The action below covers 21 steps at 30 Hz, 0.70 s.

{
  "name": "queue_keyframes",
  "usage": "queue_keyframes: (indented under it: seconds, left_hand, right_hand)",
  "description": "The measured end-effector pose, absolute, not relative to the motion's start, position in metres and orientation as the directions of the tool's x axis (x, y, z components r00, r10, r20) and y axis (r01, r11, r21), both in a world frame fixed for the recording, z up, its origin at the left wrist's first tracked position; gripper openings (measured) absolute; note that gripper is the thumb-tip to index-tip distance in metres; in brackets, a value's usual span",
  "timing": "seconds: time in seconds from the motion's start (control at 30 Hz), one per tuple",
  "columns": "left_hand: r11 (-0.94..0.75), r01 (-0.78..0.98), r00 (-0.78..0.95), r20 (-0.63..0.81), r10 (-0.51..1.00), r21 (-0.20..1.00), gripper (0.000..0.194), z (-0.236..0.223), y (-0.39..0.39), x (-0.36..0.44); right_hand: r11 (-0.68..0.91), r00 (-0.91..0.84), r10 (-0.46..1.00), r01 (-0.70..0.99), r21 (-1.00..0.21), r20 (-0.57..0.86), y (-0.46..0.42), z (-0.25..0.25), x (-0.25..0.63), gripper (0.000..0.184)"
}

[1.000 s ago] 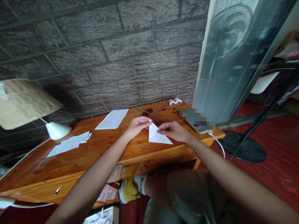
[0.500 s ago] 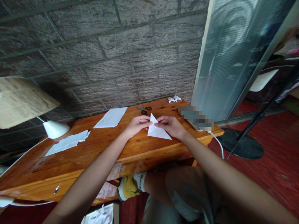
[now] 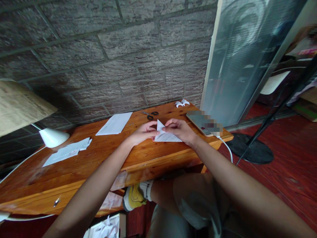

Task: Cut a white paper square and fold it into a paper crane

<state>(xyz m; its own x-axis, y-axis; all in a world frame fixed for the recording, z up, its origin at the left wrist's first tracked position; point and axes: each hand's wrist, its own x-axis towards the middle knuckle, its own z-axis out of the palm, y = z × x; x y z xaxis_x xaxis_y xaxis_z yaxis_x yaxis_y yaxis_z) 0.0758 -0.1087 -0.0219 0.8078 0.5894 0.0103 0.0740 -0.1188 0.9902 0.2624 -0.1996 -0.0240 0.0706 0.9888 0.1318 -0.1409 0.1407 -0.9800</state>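
Between my two hands is a sheet of white paper (image 3: 167, 137) folded into a triangle, with faint lines on its face. My left hand (image 3: 143, 134) pinches its left edge between thumb and fingers; a ring shows on one finger. On the other side my right hand (image 3: 180, 131) grips the upper right of the paper, its thumb lying on the face. The paper is held just over the wooden desk (image 3: 138, 158). Behind my left hand lie black-handled scissors (image 3: 150, 116).
A stack of white paper (image 3: 115, 124) and some cut sheets (image 3: 68, 151) lie to the left, near a lamp (image 3: 53, 137). Small folded paper pieces (image 3: 182, 103) sit at the back right. A phone (image 3: 200, 122) with a white cable lies right. Below is a box of folded papers (image 3: 122, 226).
The triangle has turned slightly, so its lower edge now lies nearly level. My right hand has shifted a little over its face. The whole view has moved slightly.
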Motion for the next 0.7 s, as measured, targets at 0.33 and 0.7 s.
queue_keyframes:
  seconds: [0.33, 0.7]
  left_hand:
    - [-0.709, -0.040, 0.725, 0.509, 0.464, 0.704, 0.050, -0.020, -0.111, 0.074]
    - [-0.488, 0.017, 0.597, 0.383, 0.705, 0.872, 0.034, -0.018, -0.117, 0.084]
  right_hand:
    - [-0.078, 0.011, 0.996, -0.357, -0.931, -0.088, -0.208, -0.014, 0.277, 0.022]
    - [-0.080, 0.026, 0.996, -0.232, -0.970, -0.088, -0.212, -0.007, 0.269, 0.004]
